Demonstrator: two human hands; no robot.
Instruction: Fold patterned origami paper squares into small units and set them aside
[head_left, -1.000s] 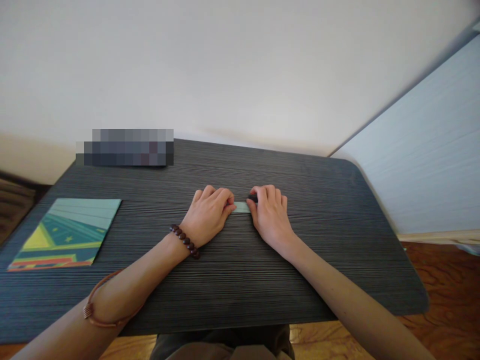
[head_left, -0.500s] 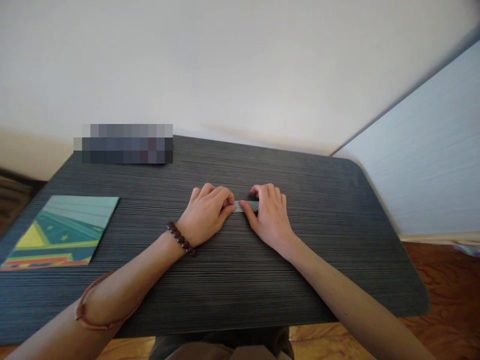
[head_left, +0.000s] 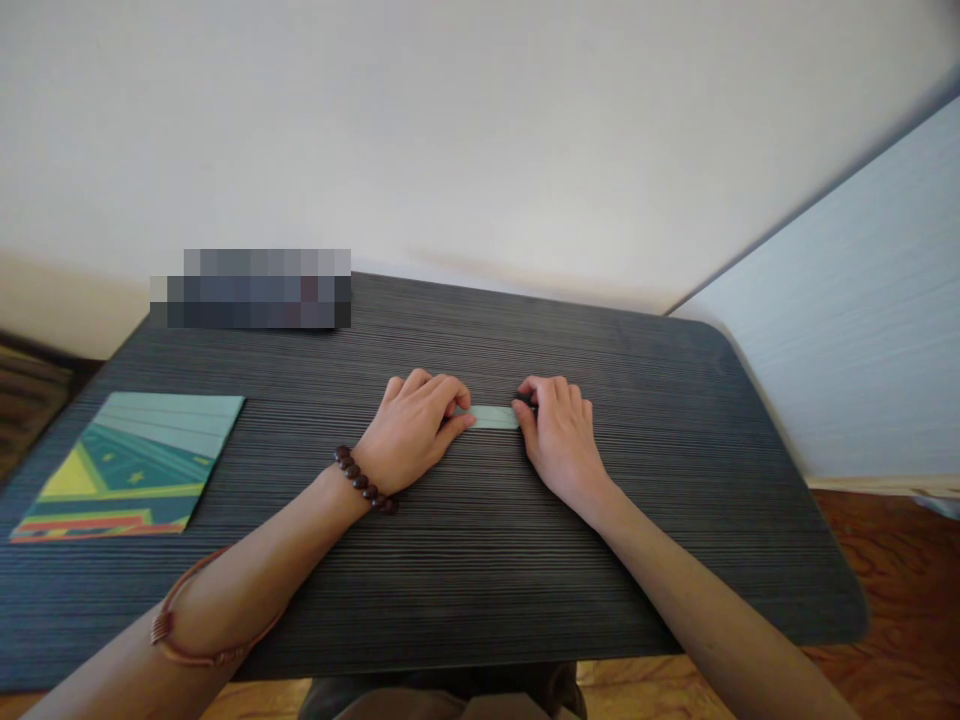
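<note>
Pinching the left end of a thin, flat, pale green, paper-like strip (head_left: 495,417) with the left hand (head_left: 409,425), thumb and forefinger drawn close together. Touching the strip's right end with the thumb of the right hand (head_left: 562,435), forefinger curled over a narrow dark gap; impossible to tell whether gripped there. Lying at mid-frame between both hands, on a dark grey, streaked-grain table (head_left: 480,570). Worn at the left wrist, a dark brown round-beaded bracelet (head_left: 364,482); farther up the forearm, lower left, a thin reddish-brown cord band (head_left: 160,629). Spread flat at the left of the frame, a green, yellow and orange printed sheet (head_left: 127,465). Pixelated beyond recognition at upper left, a dark bluish object (head_left: 255,292)
</note>
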